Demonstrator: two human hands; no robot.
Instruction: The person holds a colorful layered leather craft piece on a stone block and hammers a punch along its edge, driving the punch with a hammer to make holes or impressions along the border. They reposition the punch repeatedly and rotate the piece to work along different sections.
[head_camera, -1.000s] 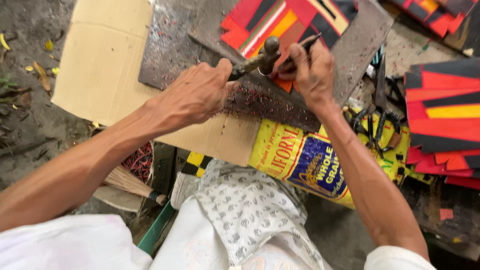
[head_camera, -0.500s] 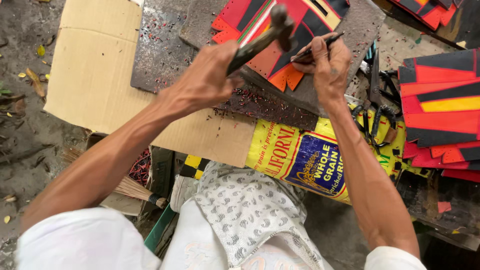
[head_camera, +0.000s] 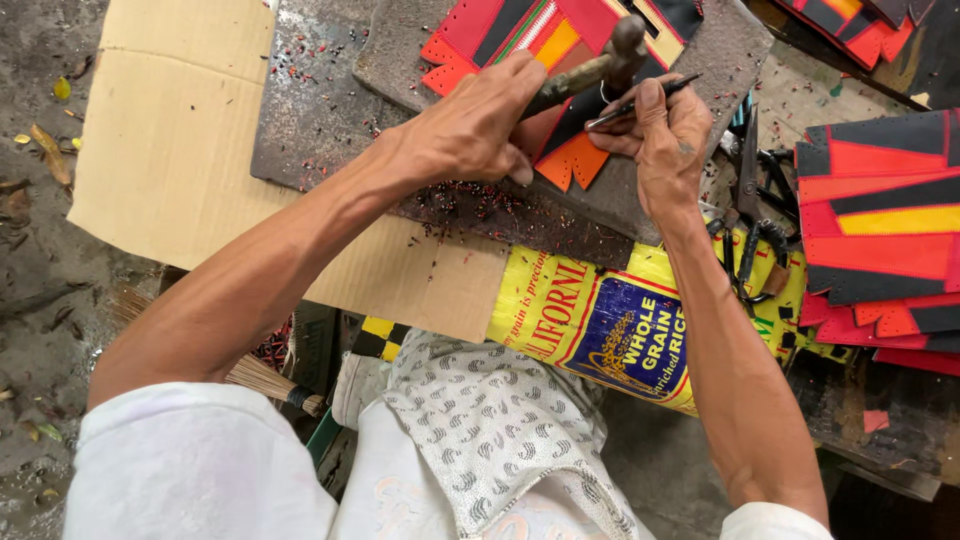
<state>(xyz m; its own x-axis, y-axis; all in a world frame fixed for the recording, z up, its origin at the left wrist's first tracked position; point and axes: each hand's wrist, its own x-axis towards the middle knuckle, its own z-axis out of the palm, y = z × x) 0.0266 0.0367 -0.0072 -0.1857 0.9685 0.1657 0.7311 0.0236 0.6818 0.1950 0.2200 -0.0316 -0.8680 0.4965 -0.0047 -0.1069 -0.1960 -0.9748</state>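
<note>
While our left hand stays out of nothing and simply grips, we see it closed around the brown wooden handle of a small dark-headed hammer, whose head sits just above our right hand. That right hand is pinched shut on a thin dark metal punch, held slanted, its lower end hidden behind the fingers. The two hands sit close together, almost touching.

Under both hands lies the red, black and orange patchwork leather piece with a scalloped orange edge, the scallops poking out between our hands. It rests on a worn grey stone slab, and that slab lies on a larger rusty dark metal plate spreading out beyond our left hand, peppered with tiny red and black punched-out scraps.

Further out past the left hand we've got a flat sheet of tan corrugated cardboard, and beyond it bare dirt ground with dry leaves. Below our wrists, towards us, a yellow and blue woven plastic grain sack is spread flat. Just beside the right wrist lies a pair of black-handled scissors. Beyond the right hand a stack of red, black and yellow leather panels lies piled. Near our left elbow, a straw hand broom peeks out.
</note>
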